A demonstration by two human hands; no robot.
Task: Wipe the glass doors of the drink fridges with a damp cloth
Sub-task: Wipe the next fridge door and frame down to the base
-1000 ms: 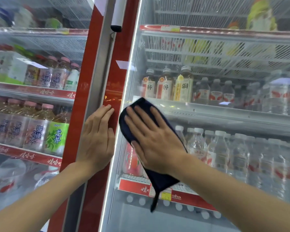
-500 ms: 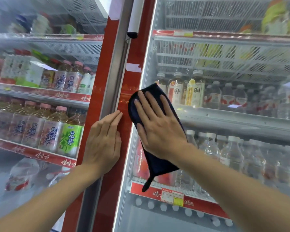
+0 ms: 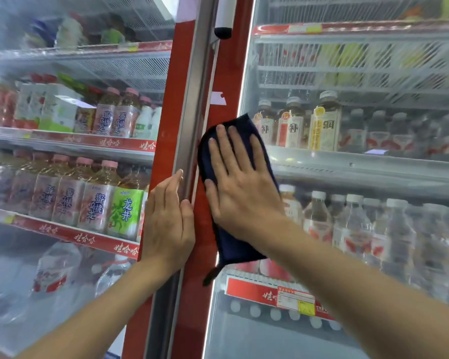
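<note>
Glass doors of two drink fridges are filling our view: the left glass door [image 3: 62, 281] and the right glass door [image 3: 270, 332] are meeting at their red frames, with a grey metal strip [image 3: 195, 99] running between them. We are pressing a dark blue cloth [image 3: 233, 247] against the left edge of the right glass door with our right hand [image 3: 241, 187], whose fingers are lying straight and slightly spread, palm flat on the fabric. The cloth is lying partly over the red frame [image 3: 228, 86] and partly over the glass, its lower end is hanging out below our wrist, and a thin tail is dangling from its corner.

Our left hand [image 3: 166, 224] is resting just beside it, flat, fingers straight and together, holding nothing. Its fingertips are touching the metal strip and its palm is lying over the left door's red edge. A sliver of red is showing between the two hands.

Behind the right glass, water bottles [image 3: 353, 224] are standing on the lower shelf, above a price tag [image 3: 296, 301]. Behind the left glass, pink-capped bottles are standing in rows with a green-label bottle [image 3: 126, 211] at the end nearest our left hand. A white handle [image 3: 223, 19] with a black tip is sitting above, on the right door's frame
</note>
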